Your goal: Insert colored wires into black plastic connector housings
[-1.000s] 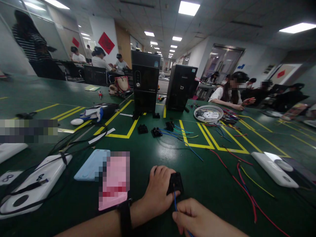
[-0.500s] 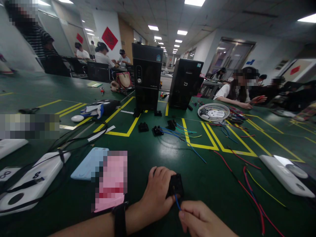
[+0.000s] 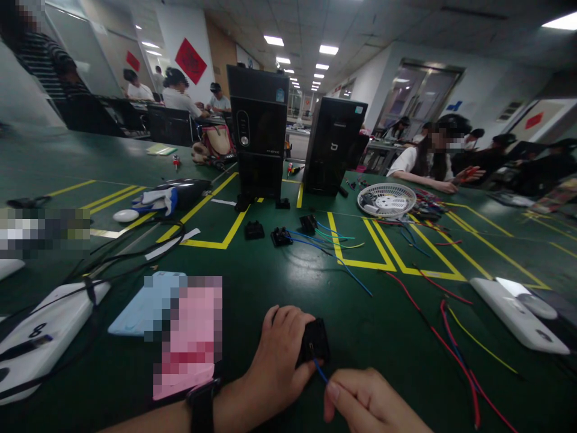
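Note:
My left hand (image 3: 283,349) grips a small black plastic block (image 3: 319,338) against the green table, fingers over its far left side and thumb along the near edge. A blue wire (image 3: 320,371) runs from the block's near side to my right hand (image 3: 367,397), which pinches it between thumb and forefinger. The wire's far end sits at a small metal spot on the block; how deep it goes cannot be seen. Farther off lie similar black blocks: a bare one (image 3: 254,230), one with blue wires (image 3: 282,236) and one with green and blue wires (image 3: 309,224).
Two black computer towers (image 3: 259,132) stand at the back. Loose red wires (image 3: 455,355) and a white power bank (image 3: 518,313) lie right. A white basket (image 3: 386,200) holds parts. Pink (image 3: 189,337) and blue (image 3: 144,307) items and black cables lie left. A person (image 3: 424,162) sits across the table.
The view has shifted slightly, so most things sit a little farther left. Both hands keep their hold on the block and the blue wire.

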Demonstrator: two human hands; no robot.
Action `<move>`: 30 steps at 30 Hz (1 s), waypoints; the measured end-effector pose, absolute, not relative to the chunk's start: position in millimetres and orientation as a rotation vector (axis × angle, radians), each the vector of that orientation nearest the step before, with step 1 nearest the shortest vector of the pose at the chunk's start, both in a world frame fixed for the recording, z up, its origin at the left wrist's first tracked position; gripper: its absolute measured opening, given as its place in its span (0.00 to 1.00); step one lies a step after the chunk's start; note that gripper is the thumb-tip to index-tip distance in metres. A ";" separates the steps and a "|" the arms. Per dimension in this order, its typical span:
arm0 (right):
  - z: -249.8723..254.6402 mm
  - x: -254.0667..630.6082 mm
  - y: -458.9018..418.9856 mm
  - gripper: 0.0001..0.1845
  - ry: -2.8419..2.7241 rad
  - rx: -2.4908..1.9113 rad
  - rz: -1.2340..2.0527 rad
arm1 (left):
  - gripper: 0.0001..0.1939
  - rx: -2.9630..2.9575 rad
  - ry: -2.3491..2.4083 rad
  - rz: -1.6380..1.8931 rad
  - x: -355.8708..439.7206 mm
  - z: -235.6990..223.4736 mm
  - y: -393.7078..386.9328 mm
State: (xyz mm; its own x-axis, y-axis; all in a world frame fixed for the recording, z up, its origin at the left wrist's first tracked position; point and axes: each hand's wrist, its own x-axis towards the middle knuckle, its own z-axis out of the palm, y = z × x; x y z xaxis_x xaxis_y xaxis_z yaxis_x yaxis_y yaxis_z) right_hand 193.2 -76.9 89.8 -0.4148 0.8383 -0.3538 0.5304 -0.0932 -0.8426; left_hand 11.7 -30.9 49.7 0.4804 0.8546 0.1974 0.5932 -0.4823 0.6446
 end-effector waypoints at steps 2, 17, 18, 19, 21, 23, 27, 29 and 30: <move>88.0 192.8 -76.6 0.26 -2.000 -1.473 1.428 | 0.24 2.222 1.196 0.685 11.4 51.7 -30.7; 91.5 192.8 -75.3 0.18 -2.137 -1.499 1.362 | 0.24 2.203 1.204 0.692 11.6 52.0 -30.4; 90.1 193.0 -75.5 0.19 -2.136 -1.492 1.339 | 0.25 2.203 1.203 0.691 11.7 51.5 -30.0; 88.8 193.3 -75.8 0.19 -2.147 -1.479 1.330 | 0.25 2.202 1.205 0.693 11.7 51.2 -29.7; 86.3 194.4 -76.7 0.19 -2.159 -1.486 1.306 | 0.24 2.198 1.209 0.702 11.6 51.2 -29.4; 84.4 195.4 -76.9 0.19 -2.182 -1.499 1.319 | 0.24 2.196 1.209 0.704 11.3 51.8 -29.8; 82.8 195.2 -74.6 0.17 -2.254 -1.514 1.426 | 0.24 2.198 1.208 0.706 10.8 53.0 -31.3; 83.7 193.6 -73.3 0.17 -2.235 -1.515 1.467 | 0.24 2.196 1.208 0.715 10.9 53.0 -31.7; 84.4 192.8 -72.9 0.17 -2.213 -1.509 1.488 | 0.24 2.195 1.205 0.719 10.9 52.9 -31.7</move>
State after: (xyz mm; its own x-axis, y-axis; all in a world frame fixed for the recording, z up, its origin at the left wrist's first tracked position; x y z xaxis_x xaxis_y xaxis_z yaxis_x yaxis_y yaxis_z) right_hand 192.8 -72.9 84.4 -0.5124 0.7482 -0.4215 0.6726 0.0445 -0.7387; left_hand 10.9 -31.7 52.9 0.4603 0.8658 0.1964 0.5839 -0.4619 0.6676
